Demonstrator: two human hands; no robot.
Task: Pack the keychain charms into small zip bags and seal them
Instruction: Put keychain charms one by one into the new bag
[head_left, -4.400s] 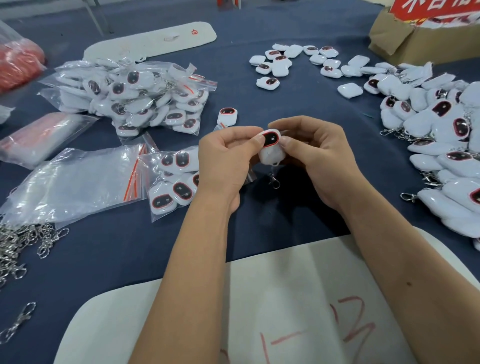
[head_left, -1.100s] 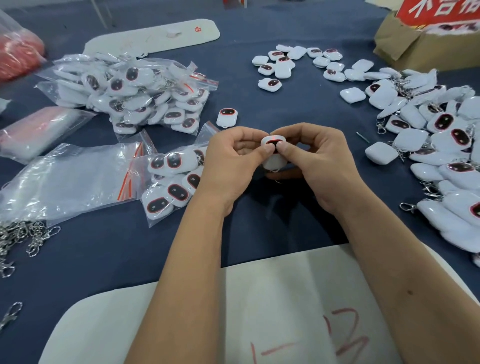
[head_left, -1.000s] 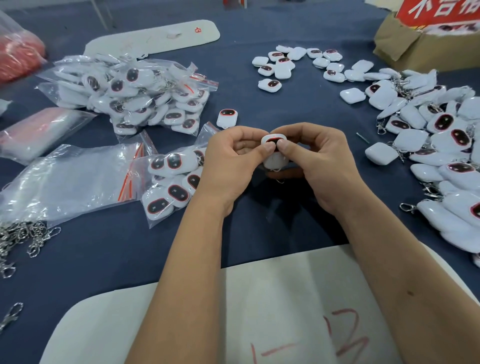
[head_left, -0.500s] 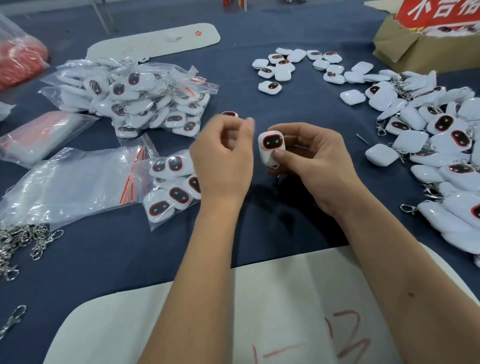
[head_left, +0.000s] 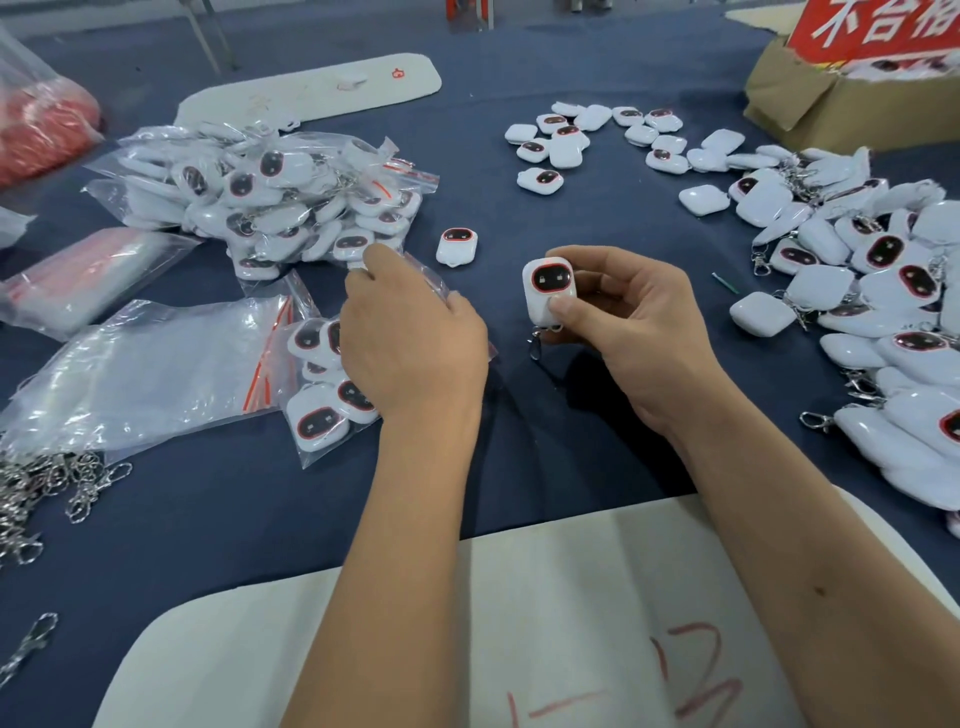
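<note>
Nearest lies a white rounded board (head_left: 571, 623) with red marks, on the worktop's (head_left: 234, 519) dark blue cloth. Beyond the board, the right hand (head_left: 631, 325) pinches a glossy white rounded-square charm (head_left: 549, 291), its dark oval face red-rimmed, metal clasp hanging below. Left of the charm, the left hand (head_left: 410, 338) rests, fingers curled, on a crinkled clear zip bag (head_left: 322, 384) holding charms; whether it grips, I cannot tell. Farther left sits a heap of filled bags (head_left: 270, 202); right of the charm, loose charms (head_left: 872, 291) and, farthest, a cardboard box (head_left: 831, 114).
</note>
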